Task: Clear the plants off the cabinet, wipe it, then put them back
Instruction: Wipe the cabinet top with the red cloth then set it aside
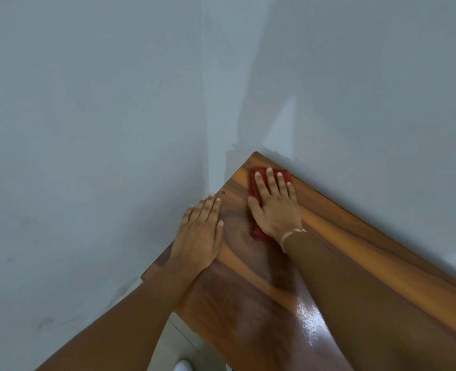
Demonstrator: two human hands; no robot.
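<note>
The wooden cabinet top [355, 253] runs from the room corner toward the lower right, glossy and wet-looking near me. A folded red cloth [256, 180] lies near its far corner. My right hand [275, 207] presses flat on the cloth, fingers spread. My left hand [200, 231] rests flat on the cabinet's left edge with nothing in it. No plants are in view.
Grey-white walls [114, 129] meet in a corner just behind the cabinet's far end. Pale floor tiles [176, 341] show below the cabinet's left edge, with a white object [184, 366] at the bottom.
</note>
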